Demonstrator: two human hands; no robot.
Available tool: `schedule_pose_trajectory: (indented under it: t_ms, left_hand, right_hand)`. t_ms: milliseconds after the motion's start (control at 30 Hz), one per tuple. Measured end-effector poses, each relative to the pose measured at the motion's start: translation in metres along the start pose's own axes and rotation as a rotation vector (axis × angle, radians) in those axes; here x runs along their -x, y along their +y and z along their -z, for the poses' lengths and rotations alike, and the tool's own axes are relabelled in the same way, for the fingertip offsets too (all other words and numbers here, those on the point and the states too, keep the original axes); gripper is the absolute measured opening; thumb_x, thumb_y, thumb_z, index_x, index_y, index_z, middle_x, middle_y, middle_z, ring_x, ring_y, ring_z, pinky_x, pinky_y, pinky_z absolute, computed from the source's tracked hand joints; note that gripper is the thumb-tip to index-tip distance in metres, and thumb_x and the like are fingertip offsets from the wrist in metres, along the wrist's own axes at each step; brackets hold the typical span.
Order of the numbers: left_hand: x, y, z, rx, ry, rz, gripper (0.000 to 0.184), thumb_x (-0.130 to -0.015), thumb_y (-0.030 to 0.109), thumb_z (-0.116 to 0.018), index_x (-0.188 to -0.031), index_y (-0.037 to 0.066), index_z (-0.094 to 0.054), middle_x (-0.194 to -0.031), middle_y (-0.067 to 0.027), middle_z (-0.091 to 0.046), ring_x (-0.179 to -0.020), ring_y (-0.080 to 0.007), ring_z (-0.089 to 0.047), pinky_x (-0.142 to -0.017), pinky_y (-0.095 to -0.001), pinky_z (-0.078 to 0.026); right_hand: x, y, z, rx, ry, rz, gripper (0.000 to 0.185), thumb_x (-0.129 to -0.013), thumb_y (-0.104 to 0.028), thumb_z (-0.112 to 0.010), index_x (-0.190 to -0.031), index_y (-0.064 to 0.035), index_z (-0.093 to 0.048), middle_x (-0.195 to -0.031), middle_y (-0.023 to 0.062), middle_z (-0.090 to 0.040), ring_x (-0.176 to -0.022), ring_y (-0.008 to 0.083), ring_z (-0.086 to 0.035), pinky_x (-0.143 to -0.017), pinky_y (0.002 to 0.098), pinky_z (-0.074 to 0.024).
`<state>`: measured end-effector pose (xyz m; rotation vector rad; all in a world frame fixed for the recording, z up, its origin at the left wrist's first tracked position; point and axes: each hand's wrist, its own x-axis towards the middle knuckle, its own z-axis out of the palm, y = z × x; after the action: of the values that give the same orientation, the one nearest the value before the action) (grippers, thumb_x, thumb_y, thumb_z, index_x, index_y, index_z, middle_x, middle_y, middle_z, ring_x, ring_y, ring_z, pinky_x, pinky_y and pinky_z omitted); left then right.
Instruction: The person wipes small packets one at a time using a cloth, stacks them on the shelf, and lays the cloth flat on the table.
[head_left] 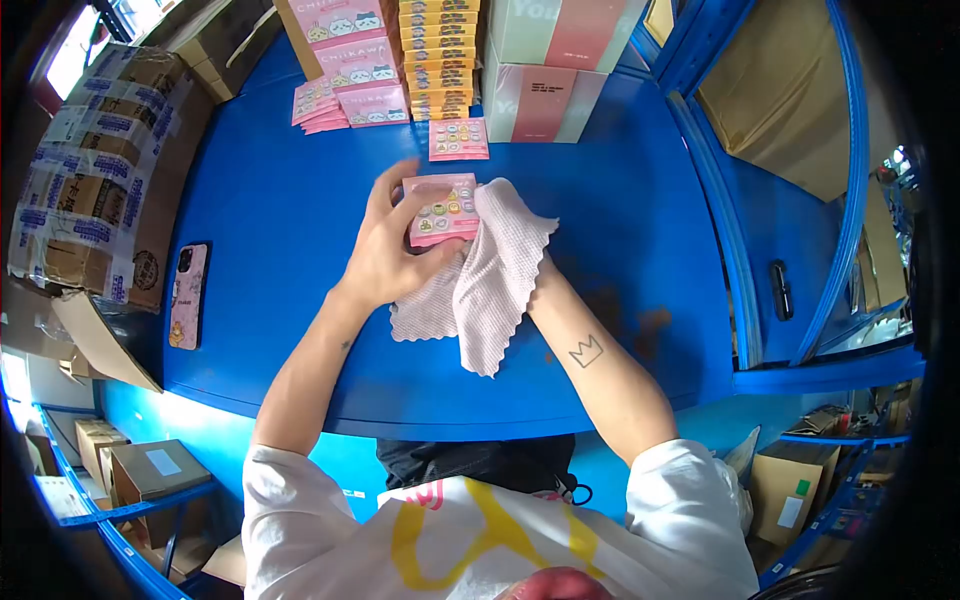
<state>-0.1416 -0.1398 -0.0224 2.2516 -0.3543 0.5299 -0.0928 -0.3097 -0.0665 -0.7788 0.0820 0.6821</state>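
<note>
My left hand (pixel 385 245) is closed round the left side of a pink packet (pixel 445 212) printed with small round characters, thumb at its lower edge. A pale pink cloth (pixel 490 270) with a scalloped edge lies against the packet's right side and hangs down toward me. That cloth covers my right hand, so its fingers are hidden; only the wrist and forearm show below. Just beyond the held packet, another pink packet (pixel 458 140) lies flat on the blue table (pixel 270 200).
Behind stand pink boxes (pixel 372 103), a stack of orange packets (pixel 440 75) and large pink-and-white boxes (pixel 545 103). Several pink packets (pixel 318 106) lie beside them. At left are a phone (pixel 188 296) and a taped carton (pixel 95 190). A blue frame (pixel 715 230) borders the right.
</note>
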Motion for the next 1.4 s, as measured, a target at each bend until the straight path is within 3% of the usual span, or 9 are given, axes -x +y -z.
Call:
schedule_pose_trajectory:
  t_ms: [233,367,567,733,900,1033,1200,1300,1400]
  left_hand:
    - [-0.018,0.002,0.034,-0.271,-0.108,-0.05,0.054,-0.064,0.022,-0.087,-0.111,0.008,-0.065,-0.121,-0.0162,-0.06,-0.114,-0.0345,-0.055,-0.092,-0.0401,-0.05]
    - [-0.054,-0.034,0.048,0.046,-0.088,0.148,0.062,-0.064,0.023,-0.087,-0.119,0.01,-0.062,-0.122,-0.0129,-0.06,-0.114,-0.0314,-0.055,-0.097,-0.0409,-0.046]
    - [-0.085,-0.047,-0.002,-0.27,-0.183,0.102,0.057,-0.067,0.022,-0.085,-0.117,0.009,-0.064,-0.123,-0.0128,-0.059,-0.109,-0.0304,-0.057,-0.098,-0.0406,-0.045]
    - [-0.094,-0.067,-0.03,-0.286,-0.029,-0.018,0.05,-0.07,0.02,-0.085,-0.114,0.008,-0.065,-0.121,-0.0137,-0.059,-0.105,-0.0315,-0.058,-0.096,-0.0396,-0.047]
    - [-0.087,-0.07,-0.034,-0.166,0.076,0.118,0.044,-0.071,0.019,-0.085,-0.108,0.003,-0.067,-0.121,-0.0181,-0.055,-0.102,-0.0322,-0.06,-0.087,-0.0361,-0.053]
    - [-0.085,-0.062,-0.037,-0.205,0.052,0.21,0.046,-0.072,0.021,-0.085,-0.11,0.003,-0.066,-0.117,-0.0142,-0.058,-0.104,-0.0307,-0.059,-0.087,-0.034,-0.053]
    - [-0.084,-0.064,-0.039,-0.192,0.103,0.128,0.035,-0.074,0.012,-0.081,-0.103,0.001,-0.066,-0.112,-0.0165,-0.059,-0.094,-0.0286,-0.062,-0.078,-0.0325,-0.055]
    - [-0.084,-0.064,-0.022,-0.143,0.268,0.057,0.029,-0.075,0.009,-0.076,-0.1,0.001,-0.065,-0.104,-0.0151,-0.06,-0.088,-0.0262,-0.061,-0.073,-0.0315,-0.053]
    - [-0.088,-0.067,0.018,-0.099,0.589,-0.054,0.019,-0.076,0.005,-0.068,-0.094,0.002,-0.064,-0.09,-0.012,-0.062,-0.075,-0.0222,-0.058,-0.064,-0.0294,-0.049]
  right_hand:
    - [-0.01,0.004,0.016,0.296,-0.217,0.076,0.06,-0.09,-0.045,-0.062,-0.136,-0.0118,-0.041,-0.128,0.0115,-0.051,-0.116,0.0244,-0.055,-0.098,0.039,-0.0461]
    - [-0.014,0.013,0.026,0.562,-0.383,0.17,0.057,-0.093,-0.038,-0.061,-0.139,-0.0122,-0.038,-0.135,0.0115,-0.048,-0.122,0.0237,-0.052,-0.11,0.0378,-0.0376]
    - [-0.035,0.034,0.056,0.47,-0.218,0.068,0.064,-0.082,-0.033,-0.076,-0.135,-0.0128,-0.045,-0.137,0.0092,-0.05,-0.126,0.0246,-0.05,-0.112,0.036,-0.0355]
    - [-0.016,0.026,0.035,0.468,-0.159,0.056,0.061,-0.085,-0.032,-0.073,-0.136,-0.0141,-0.045,-0.138,0.0078,-0.049,-0.126,0.0239,-0.05,-0.113,0.0367,-0.0341]
    - [-0.009,0.027,0.026,0.458,-0.141,0.014,0.058,-0.087,-0.03,-0.071,-0.137,-0.0152,-0.045,-0.14,0.0066,-0.048,-0.127,0.0233,-0.05,-0.114,0.0373,-0.0331]
    - [-0.045,0.064,0.068,0.777,-0.383,0.124,0.064,-0.095,-0.03,-0.059,-0.149,-0.017,-0.027,-0.156,0.0115,-0.025,-0.14,0.0291,-0.032,-0.117,0.0399,-0.0248]
    - [-0.014,0.029,0.037,0.85,-0.159,0.188,0.049,-0.092,-0.03,-0.064,-0.135,-0.0153,-0.047,-0.136,0.0067,-0.051,-0.125,0.0227,-0.051,-0.112,0.0359,-0.0353]
    - [-0.02,0.015,0.032,0.618,-0.237,0.18,0.048,-0.093,-0.035,-0.063,-0.134,-0.016,-0.048,-0.134,0.0079,-0.052,-0.124,0.0237,-0.051,-0.111,0.0353,-0.0362]
    - [-0.019,-0.003,0.012,0.358,-0.354,-0.117,0.062,-0.086,-0.036,-0.071,-0.138,-0.0172,-0.043,-0.143,0.009,-0.046,-0.129,0.0274,-0.047,-0.112,0.0438,-0.035]
